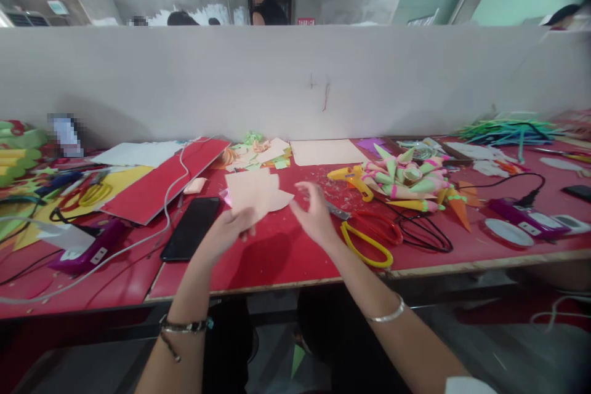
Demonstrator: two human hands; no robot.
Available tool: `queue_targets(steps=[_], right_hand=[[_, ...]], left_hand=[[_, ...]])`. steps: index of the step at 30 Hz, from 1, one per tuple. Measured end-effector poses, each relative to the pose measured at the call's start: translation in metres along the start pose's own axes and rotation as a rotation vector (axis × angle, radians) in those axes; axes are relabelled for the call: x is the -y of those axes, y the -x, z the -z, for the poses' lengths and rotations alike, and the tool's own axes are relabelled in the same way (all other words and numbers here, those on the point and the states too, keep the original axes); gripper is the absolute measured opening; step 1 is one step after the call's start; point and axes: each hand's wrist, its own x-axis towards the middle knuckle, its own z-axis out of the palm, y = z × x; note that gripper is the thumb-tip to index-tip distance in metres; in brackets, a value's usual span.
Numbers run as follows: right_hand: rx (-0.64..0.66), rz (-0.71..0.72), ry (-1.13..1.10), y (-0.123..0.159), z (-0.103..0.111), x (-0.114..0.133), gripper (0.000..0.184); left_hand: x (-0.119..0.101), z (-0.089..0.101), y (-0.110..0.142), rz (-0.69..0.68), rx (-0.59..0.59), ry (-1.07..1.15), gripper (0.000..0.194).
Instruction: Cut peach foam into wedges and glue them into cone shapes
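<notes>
The pale paper pieces [253, 188] were above the tabletop [272, 266], their lower part pinched in my left grip [231, 229]. From my remote view I judged that a light pinch suited them, since pressing harder could crease them, and that squaring the edges would help. Their pointed right end was just beside my right grip [314, 214], whose thumb and fingers stood apart, nothing visible between; I couldn't tell whether they touched. Scissors [354, 217] lay right, a black phone [191, 229] left.
</notes>
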Motion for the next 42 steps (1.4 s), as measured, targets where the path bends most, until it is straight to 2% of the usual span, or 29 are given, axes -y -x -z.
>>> queue_targets(steps=[2,4,7,10,13,17,20,21,22,24,27,29,32,42], right_hand=[[0.251,0.113,0.241,-0.008,-0.016,0.006,0.041],[0.400,0.162,0.355,-0.016,-0.034,0.013,0.049],[0.461,0.143,0.450,-0.026,-0.058,0.019,0.049],[0.475,0.107,0.509,-0.034,-0.066,0.014,0.027],[0.481,0.062,0.555,-0.039,-0.056,0.003,0.027],[0.439,0.044,0.579,-0.039,-0.043,-0.006,0.030],[0.438,0.052,0.588,-0.040,-0.047,-0.005,0.060],[0.448,0.050,0.593,-0.041,-0.050,-0.004,0.064],[0.460,0.050,0.598,-0.042,-0.054,-0.003,0.062],[0.481,0.059,0.609,-0.044,-0.059,-0.002,0.045],[0.498,0.087,0.625,-0.043,-0.058,0.000,0.030],[0.512,0.104,0.634,-0.036,-0.053,0.003,0.031],[0.531,0.128,0.642,-0.018,-0.041,0.008,0.043],[0.611,0.229,0.587,0.045,0.003,0.031,0.062]], left_hand=[[0.005,0.014,0.002,0.024,-0.113,-0.037,0.039],[0.009,0.022,0.005,0.059,-0.175,-0.050,0.037],[0.015,0.031,0.006,0.093,-0.230,-0.051,0.034],[0.022,0.041,0.007,0.071,-0.229,-0.127,0.040],[0.027,0.050,0.008,0.069,-0.171,-0.205,0.045],[0.032,0.055,0.009,0.122,-0.112,-0.240,0.044],[0.032,0.054,0.008,0.127,-0.143,-0.255,0.043],[0.032,0.054,0.007,0.128,-0.163,-0.262,0.043],[0.031,0.053,0.006,0.131,-0.178,-0.274,0.043],[0.030,0.051,0.006,0.132,-0.203,-0.307,0.041],[0.028,0.051,0.006,0.112,-0.221,-0.354,0.035],[0.028,0.053,0.006,0.103,-0.234,-0.372,0.030],[0.028,0.055,0.006,0.097,-0.275,-0.403,0.029],[0.035,0.050,0.000,0.024,-0.280,-0.508,0.043]])
